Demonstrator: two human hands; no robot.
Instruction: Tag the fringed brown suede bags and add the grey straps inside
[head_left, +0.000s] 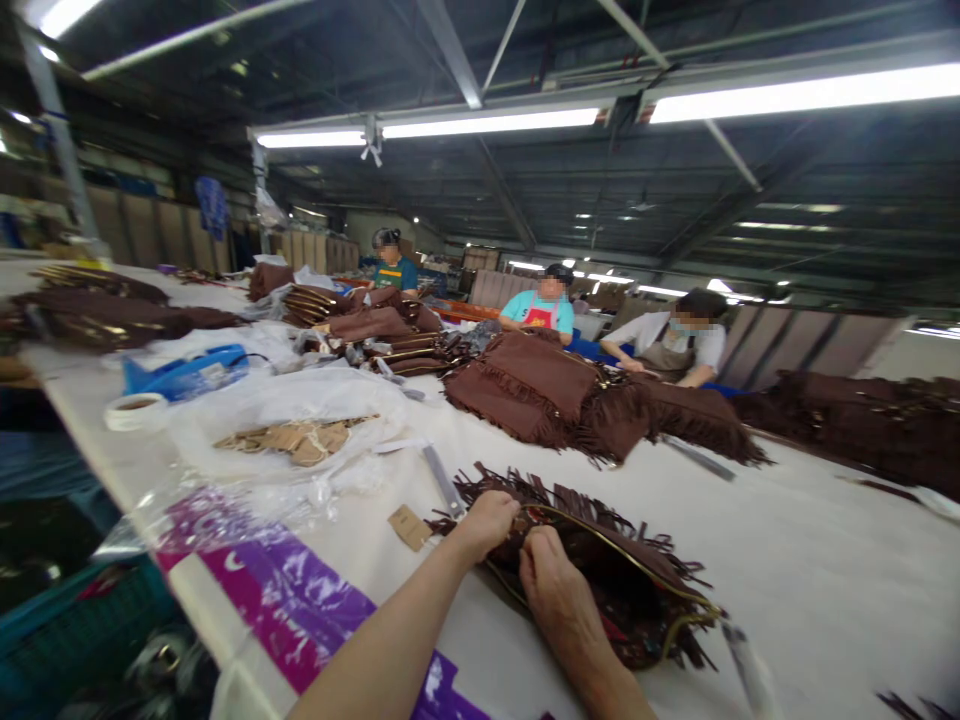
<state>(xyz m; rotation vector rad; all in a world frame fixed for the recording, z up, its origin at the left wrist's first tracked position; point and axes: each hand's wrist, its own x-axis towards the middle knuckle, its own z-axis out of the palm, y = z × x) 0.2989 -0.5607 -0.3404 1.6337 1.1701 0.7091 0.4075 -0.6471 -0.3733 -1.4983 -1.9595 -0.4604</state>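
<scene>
A dark brown fringed handbag point(600, 530) lies on the white table in front of me, its gold zipper open and a dark patterned lining showing inside. My left hand point(489, 522) is closed on the bag's top edge near the left end of the zipper. My right hand point(551, 580) has its fingers curled at the near edge of the opening, closed on the bag there; the fingertips are partly hidden. Beside my left hand hangs a brown cardboard tag point(409, 527). A grey strap point(444, 482) lies behind it.
Stacks of brown fringed bags point(532, 385) lie across the table. To the left are a plastic bag of cardboard tags point(304, 438), a tape roll point(135, 411), a blue tool-like object point(187, 372) and purple plastic packaging point(289, 590). A teal crate point(82, 620) stands below. Three people work opposite.
</scene>
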